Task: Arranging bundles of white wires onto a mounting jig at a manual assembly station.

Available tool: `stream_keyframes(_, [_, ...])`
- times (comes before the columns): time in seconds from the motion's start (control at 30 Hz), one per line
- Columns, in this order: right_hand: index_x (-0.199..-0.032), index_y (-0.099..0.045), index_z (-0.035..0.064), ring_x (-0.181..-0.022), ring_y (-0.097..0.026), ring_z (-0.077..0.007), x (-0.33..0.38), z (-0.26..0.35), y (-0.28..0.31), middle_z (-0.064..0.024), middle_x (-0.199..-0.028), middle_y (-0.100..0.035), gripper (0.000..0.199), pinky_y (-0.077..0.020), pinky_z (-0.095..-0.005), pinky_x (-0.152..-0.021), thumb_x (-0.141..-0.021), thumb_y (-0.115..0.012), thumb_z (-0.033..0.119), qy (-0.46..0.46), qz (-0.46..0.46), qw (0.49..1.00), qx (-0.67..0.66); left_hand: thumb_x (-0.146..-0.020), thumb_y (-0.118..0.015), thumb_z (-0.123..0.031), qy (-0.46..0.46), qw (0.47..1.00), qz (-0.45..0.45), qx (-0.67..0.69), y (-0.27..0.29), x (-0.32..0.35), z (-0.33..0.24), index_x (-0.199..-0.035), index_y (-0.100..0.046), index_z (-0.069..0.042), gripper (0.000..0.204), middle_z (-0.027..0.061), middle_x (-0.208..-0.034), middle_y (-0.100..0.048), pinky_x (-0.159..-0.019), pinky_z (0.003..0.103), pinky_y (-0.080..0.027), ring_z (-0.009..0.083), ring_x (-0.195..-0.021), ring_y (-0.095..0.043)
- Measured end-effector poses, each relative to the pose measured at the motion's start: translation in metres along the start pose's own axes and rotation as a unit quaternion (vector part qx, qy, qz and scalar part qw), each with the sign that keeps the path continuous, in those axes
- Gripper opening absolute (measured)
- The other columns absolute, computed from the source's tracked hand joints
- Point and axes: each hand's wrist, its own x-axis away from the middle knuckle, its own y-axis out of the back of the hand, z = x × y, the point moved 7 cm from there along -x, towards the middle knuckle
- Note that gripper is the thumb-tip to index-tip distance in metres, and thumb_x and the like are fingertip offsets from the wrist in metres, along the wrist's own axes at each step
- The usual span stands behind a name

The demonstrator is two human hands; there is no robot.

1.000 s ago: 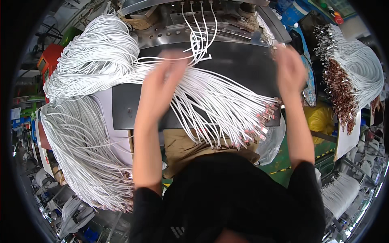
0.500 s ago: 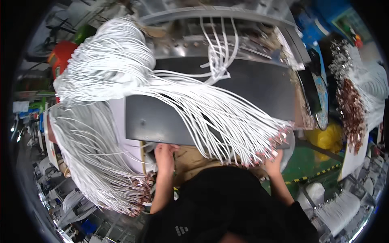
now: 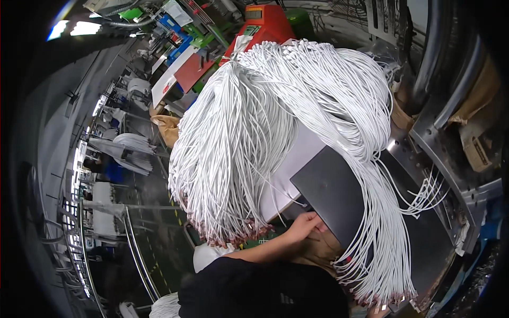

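White wire bundle [image 3: 254, 138]: limp, heavy, tangle-prone; grip mid-hank. Left hand [image 3: 305, 225] curled at dark tray [image 3: 339, 196] edge below bundle; rt hand unseen.

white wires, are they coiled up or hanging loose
Hanging loose: the white wires drape in a big bundle off the bench, their reddish-brown ends dangling free beside the left hand.

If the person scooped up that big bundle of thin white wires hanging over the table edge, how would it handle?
The big bundle of thin white wires would probably be floppy: the strands already droop and fan over the edge. Its bulk suggests some weight. Loose strands would likely slide apart, since nothing visibly ties them. The left hand rests at the dark grey flat panel.
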Motion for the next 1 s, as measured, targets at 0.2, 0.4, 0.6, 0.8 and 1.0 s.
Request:
stream_keyframes(0.2, [-0.075, -0.070, 0.0046, -0.066, -0.060, -0.0356, -0.054, 0.098, 0.028, -0.0130, -0.070, -0.065, 0.020, -0.0440, -0.0477, -0.058, -0.087, -0.073, 0.021, -0.120, 0.018, 0.989, 0.082, -0.099, -0.050, -0.017, -0.046, 0.996, -0.073, -0.025, 0.003, 0.001, -0.007, -0.089, -0.066, 0.003, 0.028, 0.0121, -0.083, -0.071, -0.074, 0.029, -0.055, 0.0178, -0.073, -0.067])
stream_keyframes(0.4, [-0.093, -0.071, -0.0046, -0.062, -0.065, -0.0170, -0.079, 0.114, 0.070, -0.0077, -0.072, -0.069, 0.026, -0.0525, -0.0292, -0.059, -0.094, -0.066, 0.021, -0.369, 0.126, 0.884, -0.256, -0.107, -0.038, -0.035, -0.108, 0.982, -0.149, -0.032, -0.006, 0.016, 0.019, -0.073, -0.060, -0.003, 0.051, 0.0050, -0.067, -0.062, -0.058, 0.027, -0.043, 0.0118, -0.061, -0.055])
stream_keyframes(0.6, [-0.093, -0.067, -0.0042, -0.060, -0.062, -0.0144, -0.123, 0.185, 0.182, -0.0088, -0.072, -0.065, 0.043, -0.0457, -0.0256, -0.053, -0.102, -0.055, 0.036, -0.170, 0.059, 0.903, -0.391, -0.107, -0.041, -0.033, -0.306, 0.941, -0.093, -0.112, -0.034, 0.052, -0.067, -0.074, -0.061, -0.003, 0.050, 0.0079, -0.071, -0.064, -0.061, 0.030, -0.045, 0.0138, -0.064, -0.057])
stream_keyframes(0.8, [-0.124, -0.063, 0.0042, -0.081, -0.062, -0.0185, -0.290, 0.303, 0.145, -0.0092, -0.095, -0.065, 0.038, -0.0501, -0.0296, -0.073, -0.090, -0.071, 0.018, 0.027, -0.025, 0.998, -0.043, -0.090, -0.068, -0.021, -0.594, 0.658, 0.215, -0.411, -0.219, 0.099, -0.161, -0.106, -0.068, -0.005, 0.022, 0.0134, -0.112, -0.066, -0.091, 0.041, -0.051, 0.0318, -0.104, -0.062])
stream_keyframes(1.0, [-0.101, -0.067, 0.0037, -0.086, -0.067, -0.0309, -0.339, 0.272, 0.102, -0.0123, -0.091, -0.067, 0.026, -0.0509, -0.0437, -0.076, -0.086, -0.073, 0.024, 0.109, -0.016, 0.993, 0.028, -0.089, -0.071, -0.024, -0.594, 0.570, 0.271, -0.499, -0.257, 0.060, -0.140, -0.117, -0.063, -0.002, 0.037, 0.0155, -0.122, -0.063, -0.101, 0.043, -0.046, 0.0338, -0.117, -0.058])
